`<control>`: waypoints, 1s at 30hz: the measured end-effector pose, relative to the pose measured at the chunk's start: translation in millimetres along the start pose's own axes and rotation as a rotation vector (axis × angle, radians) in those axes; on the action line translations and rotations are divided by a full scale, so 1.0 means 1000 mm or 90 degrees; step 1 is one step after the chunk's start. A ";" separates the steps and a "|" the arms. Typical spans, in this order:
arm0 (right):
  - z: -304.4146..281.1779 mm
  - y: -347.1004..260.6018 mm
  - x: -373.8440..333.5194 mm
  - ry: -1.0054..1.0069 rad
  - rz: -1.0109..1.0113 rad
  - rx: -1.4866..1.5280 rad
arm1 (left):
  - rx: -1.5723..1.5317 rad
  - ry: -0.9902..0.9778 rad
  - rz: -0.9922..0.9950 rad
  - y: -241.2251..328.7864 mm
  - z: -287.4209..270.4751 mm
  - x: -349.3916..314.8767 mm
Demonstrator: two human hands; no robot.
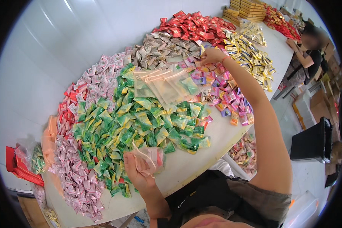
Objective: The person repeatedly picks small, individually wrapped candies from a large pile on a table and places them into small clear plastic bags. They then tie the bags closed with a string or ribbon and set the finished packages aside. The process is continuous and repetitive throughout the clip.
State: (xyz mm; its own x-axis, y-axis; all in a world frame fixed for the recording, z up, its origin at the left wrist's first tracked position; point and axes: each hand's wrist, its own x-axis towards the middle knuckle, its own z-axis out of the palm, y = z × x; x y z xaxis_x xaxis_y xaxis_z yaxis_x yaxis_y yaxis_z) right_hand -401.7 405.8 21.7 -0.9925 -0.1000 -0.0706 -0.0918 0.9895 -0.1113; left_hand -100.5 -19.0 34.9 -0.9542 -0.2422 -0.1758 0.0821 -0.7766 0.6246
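Table: white worktop [186, 167] heaped with sachets sorted by colour — green pile [140, 125] nearest.
Left hand [138, 171]: fingers clenched round a small mesh drawstring pouch [154, 157], just above the table's near edge.
Right hand [211, 55]: stretched far out, fingertips pinching a sachet at the pink pile [226, 93].
Tip: keep the pouch mouth open — lift one sachet cleanly.
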 end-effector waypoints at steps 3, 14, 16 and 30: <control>0.017 0.028 0.018 0.086 -0.095 0.239 | -0.009 0.044 -0.009 -0.007 -0.001 0.008; -0.010 0.063 0.124 0.415 0.196 0.491 | -0.026 0.024 -0.038 -0.003 0.002 0.003; -0.002 0.049 0.124 0.332 0.184 0.215 | -0.012 0.061 -0.047 -0.003 -0.002 0.003; -0.036 0.062 0.084 0.162 0.120 0.721 | 0.014 -0.079 -0.126 0.000 -0.017 0.002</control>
State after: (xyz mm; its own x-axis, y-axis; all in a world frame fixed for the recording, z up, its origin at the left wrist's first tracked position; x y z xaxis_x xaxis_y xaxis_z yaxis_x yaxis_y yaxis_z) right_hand -494.1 462.1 44.3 -0.9820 0.1889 0.0056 0.0554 0.3164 -0.9470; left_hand -97.9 -29.2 21.4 -0.9793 -0.0114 -0.2023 -0.1157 -0.7882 0.6045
